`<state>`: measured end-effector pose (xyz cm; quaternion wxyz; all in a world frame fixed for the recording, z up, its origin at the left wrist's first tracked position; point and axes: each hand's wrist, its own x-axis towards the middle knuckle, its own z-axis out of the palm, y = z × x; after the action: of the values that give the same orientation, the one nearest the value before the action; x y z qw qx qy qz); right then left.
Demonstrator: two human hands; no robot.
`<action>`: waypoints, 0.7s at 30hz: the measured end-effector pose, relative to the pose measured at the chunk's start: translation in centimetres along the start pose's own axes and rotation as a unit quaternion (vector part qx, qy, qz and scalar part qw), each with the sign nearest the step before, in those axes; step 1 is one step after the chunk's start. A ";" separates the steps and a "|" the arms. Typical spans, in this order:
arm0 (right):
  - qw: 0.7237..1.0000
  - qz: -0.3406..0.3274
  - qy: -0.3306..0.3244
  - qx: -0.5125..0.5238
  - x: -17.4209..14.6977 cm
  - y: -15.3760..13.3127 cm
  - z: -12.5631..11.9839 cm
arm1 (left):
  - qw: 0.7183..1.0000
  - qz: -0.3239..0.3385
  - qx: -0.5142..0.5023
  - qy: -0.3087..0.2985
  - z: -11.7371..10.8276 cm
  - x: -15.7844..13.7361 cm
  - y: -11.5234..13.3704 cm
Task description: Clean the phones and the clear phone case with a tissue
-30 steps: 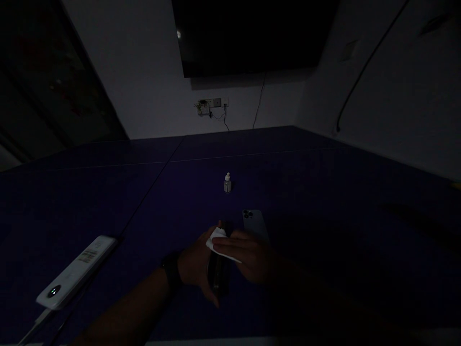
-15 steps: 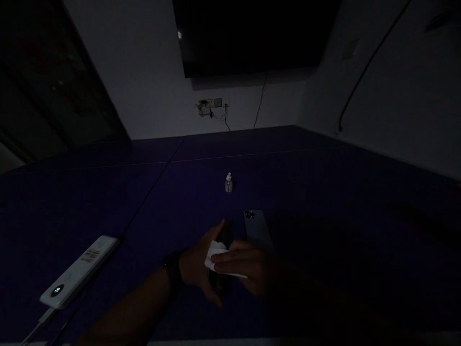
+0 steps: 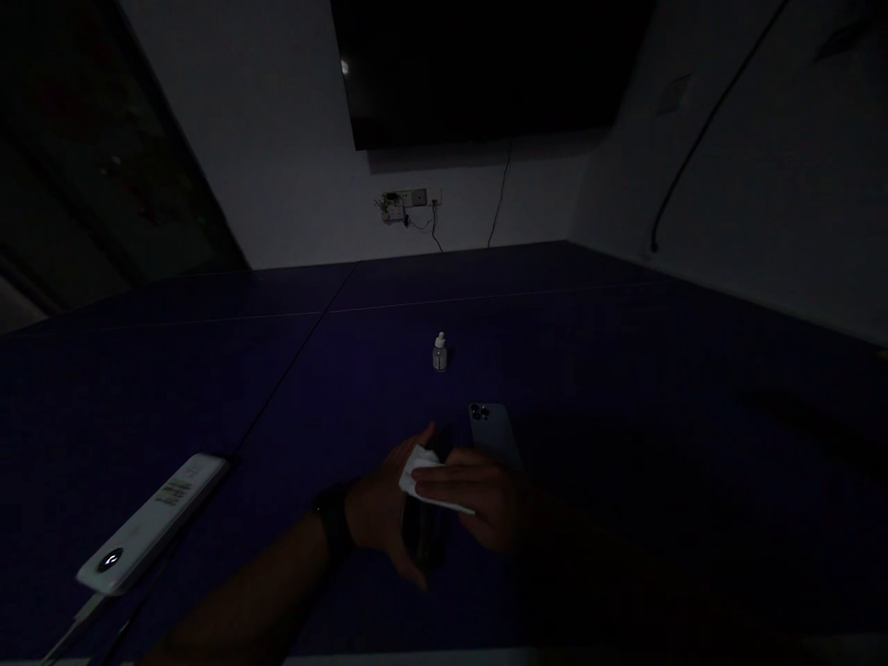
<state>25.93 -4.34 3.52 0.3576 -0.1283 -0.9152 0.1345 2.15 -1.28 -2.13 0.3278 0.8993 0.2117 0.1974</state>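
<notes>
A folded white tissue [image 3: 417,458] is pressed under the fingers of my right hand [image 3: 482,495], over a dark, flat, phone-sized object [image 3: 422,535]. My left hand [image 3: 378,509], with a dark watch on its wrist, spans that object between thumb and fingers and steadies it on the table. Darkness and the tissue hide much of the object, so its exact kind is unclear. Just beyond my right hand lies a bluish phone [image 3: 494,433], its camera side up and its lower part covered by the hand. A small white-capped bottle [image 3: 439,355] stands upright farther off.
On the left, a white power bank [image 3: 156,523] with a lit display has a cable [image 3: 69,638] plugged into its near end. The dark blue table [image 3: 333,351] reaches back to a wall with sockets [image 3: 409,199] and a large screen [image 3: 486,74]. The room is very dim.
My right hand and the tissue have slid slightly away from me along the dark object. My left hand stays nearly in place.
</notes>
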 end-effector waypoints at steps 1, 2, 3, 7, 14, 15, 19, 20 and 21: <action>1.000 0.020 0.011 -0.014 0.0 0.4 0.0 | 1.000 0.006 0.008 0.005 -0.1 0.1 0.3; 0.999 0.034 0.019 -0.025 -0.1 0.6 0.0 | 1.000 0.011 0.016 0.012 -0.2 0.1 0.5; 0.999 0.040 0.022 -0.030 -0.1 0.8 0.0 | 1.000 0.014 0.022 0.017 -0.3 0.1 0.6; 1.000 -0.009 0.003 0.011 -0.1 -0.1 0.0 | 0.999 0.012 0.030 -0.004 -0.1 0.1 0.1; 1.000 -0.005 0.008 -0.007 0.1 -0.2 -0.1 | 0.999 0.004 0.034 -0.010 -0.3 0.2 0.5; 1.000 0.010 0.018 -0.023 0.1 0.1 -0.1 | 0.999 0.008 0.036 -0.007 -0.4 0.3 0.8; 1.000 -0.005 0.002 -0.016 -0.1 0.4 -0.1 | 0.999 0.011 0.043 -0.017 -0.4 0.4 0.7; 1.000 -0.020 -0.010 -0.005 -0.2 0.1 0.0 | 0.999 0.009 0.040 -0.012 -0.2 0.3 0.4; 0.999 -0.033 -0.018 0.007 -0.2 -0.2 0.1 | 0.999 0.003 0.037 -0.003 0.0 0.2 0.0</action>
<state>25.98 -4.58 3.41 0.3462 -0.0935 -0.9242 0.1310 2.35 -1.19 -2.10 0.2944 0.9121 0.2153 0.1873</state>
